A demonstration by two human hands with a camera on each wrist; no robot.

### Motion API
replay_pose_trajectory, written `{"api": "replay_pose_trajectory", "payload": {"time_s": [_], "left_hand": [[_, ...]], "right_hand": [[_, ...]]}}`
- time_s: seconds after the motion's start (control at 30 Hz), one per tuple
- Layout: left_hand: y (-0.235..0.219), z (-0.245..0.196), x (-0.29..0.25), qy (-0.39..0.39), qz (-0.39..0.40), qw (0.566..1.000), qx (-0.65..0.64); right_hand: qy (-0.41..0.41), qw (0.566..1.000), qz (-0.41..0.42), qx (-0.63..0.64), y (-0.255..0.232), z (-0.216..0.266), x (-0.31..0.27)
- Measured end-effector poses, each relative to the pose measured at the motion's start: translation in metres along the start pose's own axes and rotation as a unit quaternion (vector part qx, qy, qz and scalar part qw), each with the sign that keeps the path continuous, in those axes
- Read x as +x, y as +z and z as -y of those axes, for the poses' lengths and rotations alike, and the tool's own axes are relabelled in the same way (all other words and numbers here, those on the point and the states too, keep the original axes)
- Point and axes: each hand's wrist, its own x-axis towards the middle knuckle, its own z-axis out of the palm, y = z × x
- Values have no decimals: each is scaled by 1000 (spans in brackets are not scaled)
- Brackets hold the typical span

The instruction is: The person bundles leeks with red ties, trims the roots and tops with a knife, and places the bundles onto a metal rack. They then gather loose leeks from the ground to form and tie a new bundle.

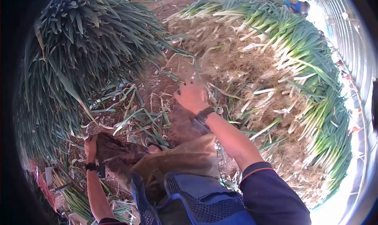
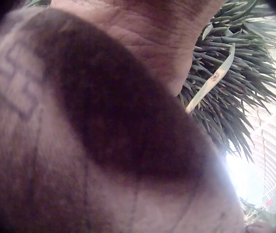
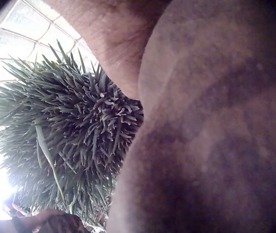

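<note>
A brown cloth [image 1: 189,150], looking like an apron, spreads across the person's lap between both hands. At the lower left, the left hand [image 1: 91,146] grips its dark, bunched edge. The right hand [image 1: 193,97], higher and near the middle, pinches the cloth's other side with curled fingers. Close up, the cloth [image 2: 128,121] fills most of the left wrist view, with a faint printed mark at its upper left. It also covers the right side of the right wrist view, hiding the right fingertips. The left hand [image 3: 50,218] shows small at that view's bottom left.
A tall stack of green leeks or scallions [image 1: 90,47] stands at the left. A long curved row of leeks [image 1: 307,87], roots inward, lies at the right. Loose leaves [image 1: 134,114] litter the soil between. Another person [image 1: 297,7] is far off at the upper right.
</note>
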Motion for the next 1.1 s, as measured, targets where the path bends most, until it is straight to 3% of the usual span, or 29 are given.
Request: {"api": "replay_pose_trajectory", "payload": {"time_s": [0.37, 1.1], "left_hand": [[1, 3, 3, -3, 9, 1000, -8], [0, 0, 2, 1, 10, 1000, -5]], "right_hand": [[2, 1000, 23, 0, -6, 1, 0], [-8, 1000, -21, -11, -5, 2, -1]]}}
